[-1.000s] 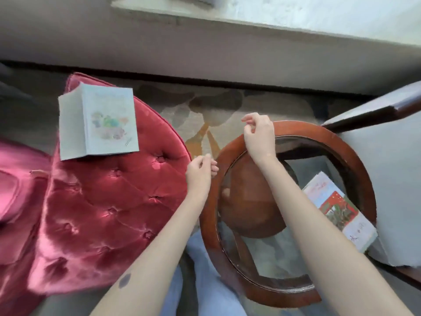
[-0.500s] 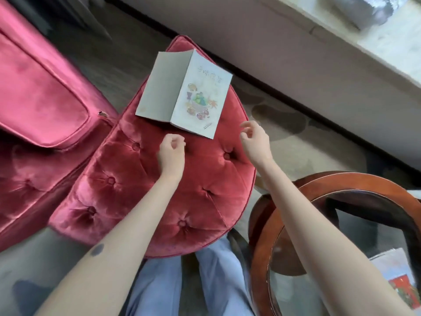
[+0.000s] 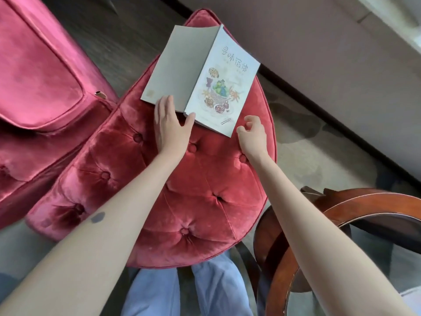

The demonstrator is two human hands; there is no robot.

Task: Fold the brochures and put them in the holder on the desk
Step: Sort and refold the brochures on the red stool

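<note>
One brochure on one stool, left hand touching, right hand near.

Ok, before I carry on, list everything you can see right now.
stool: 1, red tufted velvet, centre
brochure: 1, pale grey with a food drawing on the cover, lying half open on the stool's far end
upholstered seat: 1, pink-red velvet, left
table: 1, brown wood rim with glass top, lower right
carpet: 1, grey-beige patterned, under the furniture
trousers: 1 pair, light blue, bottom edge
left hand: 1, fingers straight, touching the brochure's near edge
right hand: 1, fingers loosely curled, empty, beside the brochure's near corner
</note>
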